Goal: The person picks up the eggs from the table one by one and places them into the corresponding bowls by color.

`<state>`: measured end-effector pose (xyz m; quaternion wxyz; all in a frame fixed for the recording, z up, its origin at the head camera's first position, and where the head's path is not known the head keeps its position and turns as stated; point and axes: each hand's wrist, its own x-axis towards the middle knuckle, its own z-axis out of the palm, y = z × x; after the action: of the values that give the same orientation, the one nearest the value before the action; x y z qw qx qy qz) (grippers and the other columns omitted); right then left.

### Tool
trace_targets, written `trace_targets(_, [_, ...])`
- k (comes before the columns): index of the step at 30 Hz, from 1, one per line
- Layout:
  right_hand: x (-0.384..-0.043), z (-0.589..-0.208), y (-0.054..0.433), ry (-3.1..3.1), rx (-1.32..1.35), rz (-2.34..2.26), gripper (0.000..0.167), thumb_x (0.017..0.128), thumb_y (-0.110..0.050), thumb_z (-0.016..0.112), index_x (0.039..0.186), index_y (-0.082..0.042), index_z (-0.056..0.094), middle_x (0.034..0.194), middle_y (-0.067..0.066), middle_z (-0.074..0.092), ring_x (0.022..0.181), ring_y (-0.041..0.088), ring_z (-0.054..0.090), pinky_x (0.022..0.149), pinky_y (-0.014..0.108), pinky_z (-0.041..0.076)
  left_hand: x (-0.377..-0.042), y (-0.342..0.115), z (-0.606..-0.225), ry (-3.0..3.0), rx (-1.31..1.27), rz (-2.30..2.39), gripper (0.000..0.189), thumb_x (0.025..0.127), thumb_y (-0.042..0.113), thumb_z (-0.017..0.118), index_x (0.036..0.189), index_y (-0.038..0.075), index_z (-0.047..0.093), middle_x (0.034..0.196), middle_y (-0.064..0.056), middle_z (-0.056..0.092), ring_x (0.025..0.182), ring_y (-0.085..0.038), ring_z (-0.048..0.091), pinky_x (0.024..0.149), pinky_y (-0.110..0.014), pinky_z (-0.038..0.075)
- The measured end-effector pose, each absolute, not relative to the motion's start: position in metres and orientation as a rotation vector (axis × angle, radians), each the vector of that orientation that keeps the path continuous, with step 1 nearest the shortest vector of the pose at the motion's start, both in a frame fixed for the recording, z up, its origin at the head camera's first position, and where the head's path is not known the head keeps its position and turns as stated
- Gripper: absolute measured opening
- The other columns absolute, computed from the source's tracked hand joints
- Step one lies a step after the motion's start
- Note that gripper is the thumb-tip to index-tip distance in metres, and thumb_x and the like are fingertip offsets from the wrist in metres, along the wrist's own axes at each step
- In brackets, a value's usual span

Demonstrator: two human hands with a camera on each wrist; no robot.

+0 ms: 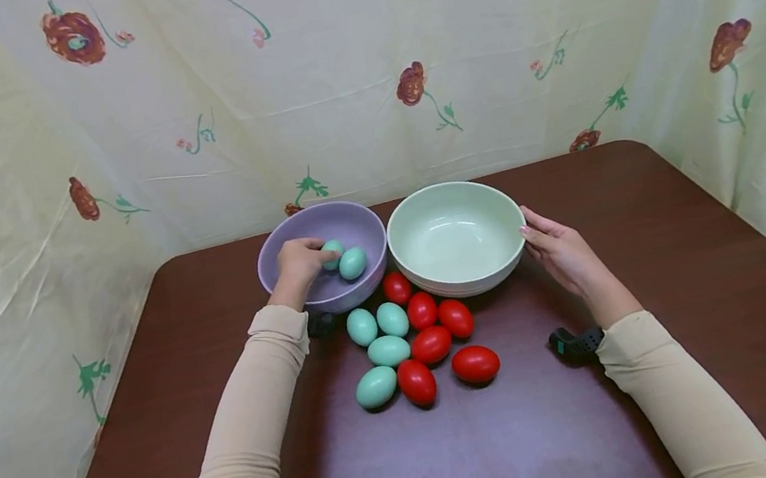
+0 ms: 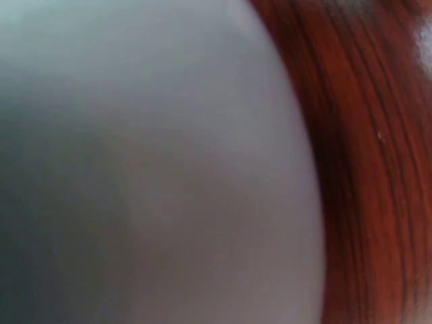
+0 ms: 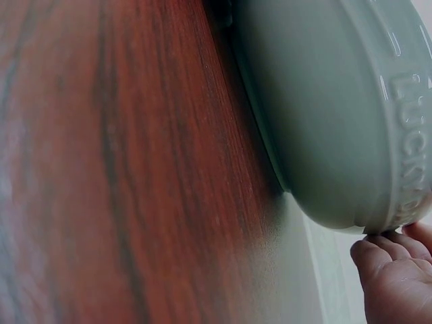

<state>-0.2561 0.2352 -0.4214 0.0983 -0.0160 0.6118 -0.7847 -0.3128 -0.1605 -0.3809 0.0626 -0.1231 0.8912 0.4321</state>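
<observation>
My left hand [image 1: 301, 263] reaches over the near-left rim of the purple bowl [image 1: 268, 250] and pinches a pale teal egg [image 1: 333, 246] between thumb and fingers. Beside it inside the bowl lies a second teal egg [image 1: 352, 263]. Only the bowl's blurred outer wall [image 2: 223, 169] fills the left wrist view, with the hand hidden. At the right side of the pale green bowl [image 1: 457, 239], my right hand [image 1: 568, 254] touches the outer wall near the rim with extended fingers. In the right wrist view, fingertips [image 3: 370, 251] rest against that bowl's raised-letter band.
In front of the bowls, several teal eggs [image 1: 388, 351] and several red eggs [image 1: 431, 345] lie grouped on the dark wooden table [image 1: 495, 457]. The two bowls stand side by side near the back edge. A flowered cloth [image 1: 354, 66] hangs behind.
</observation>
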Motion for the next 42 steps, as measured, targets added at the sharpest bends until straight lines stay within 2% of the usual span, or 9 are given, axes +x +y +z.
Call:
trace_targets(14, [-0.256,-0.424,0.235,1.818,-0.072,-2.313,0.065,0.105,-0.014,0.048,0.157,-0.003,0.011,0.168,0.006,0.003,0.154,0.019,0.009,0.123,0.034,0.013,-0.31,-0.162,-0.378,2.748,-0.358,1.322,0.05,0.089,0.023,0.074,0.133,0.002,0.062,0.14,-0.014,0.06,0.134,-0.03,0.051,0.111,-0.043,0.044])
trace_targets(21, [-0.257,-0.423,0.235,1.799,-0.054,-2.332,0.065,0.104,-0.014,0.048,0.157,-0.004,0.012,0.168,0.006,0.004,0.154,0.019,0.011,0.123,0.034,0.013,-0.284,-0.166,-0.353,2.811,-0.14,1.361,0.055,0.09,0.028,0.073,0.138,0.006,0.058,0.14,-0.014,0.06,0.131,-0.031,0.055,0.108,-0.046,0.046])
trace_targets(26, [-0.257,-0.422,0.236,1.819,-0.06,-2.321,0.064,0.105,-0.014,0.048,0.157,-0.004,0.012,0.168,0.006,0.004,0.154,0.02,0.011,0.123,0.034,0.013,-0.257,-0.164,-0.343,2.743,-0.068,1.514,0.052,0.089,0.032,0.074,0.135,0.01,0.062,0.136,-0.013,0.063,0.13,-0.025,0.054,0.108,-0.045,0.045])
trace_targets(30, [-0.257,-0.423,0.236,1.823,-0.055,-2.314,0.065,0.105,-0.015,0.048,0.157,-0.004,0.012,0.168,0.007,0.004,0.154,0.02,0.011,0.123,0.035,0.013,-0.233,-0.163,-0.343,2.646,-0.007,1.629,0.049,0.087,0.033,0.076,0.13,0.011,0.066,0.132,-0.013,0.066,0.127,-0.02,0.056,0.106,-0.039,0.046])
trace_targets(36, [-0.257,-0.423,0.236,1.824,-0.056,-2.306,0.065,0.105,-0.016,0.048,0.157,-0.005,0.012,0.167,0.007,0.005,0.154,0.02,0.012,0.123,0.035,0.013,-0.201,-0.162,-0.348,2.57,0.059,1.648,0.047,0.086,0.035,0.077,0.127,0.014,0.067,0.129,-0.006,0.069,0.126,-0.016,0.057,0.099,-0.022,0.047])
trace_targets(42, [-0.258,-0.423,0.237,1.815,-0.07,-2.325,0.066,0.104,-0.015,0.049,0.157,-0.004,0.012,0.167,0.007,0.004,0.154,0.02,0.011,0.123,0.034,0.013,-0.179,-0.165,-0.353,2.549,0.098,1.639,0.051,0.085,0.034,0.079,0.13,0.014,0.065,0.134,-0.01,0.065,0.128,-0.022,0.058,0.092,-0.014,0.047])
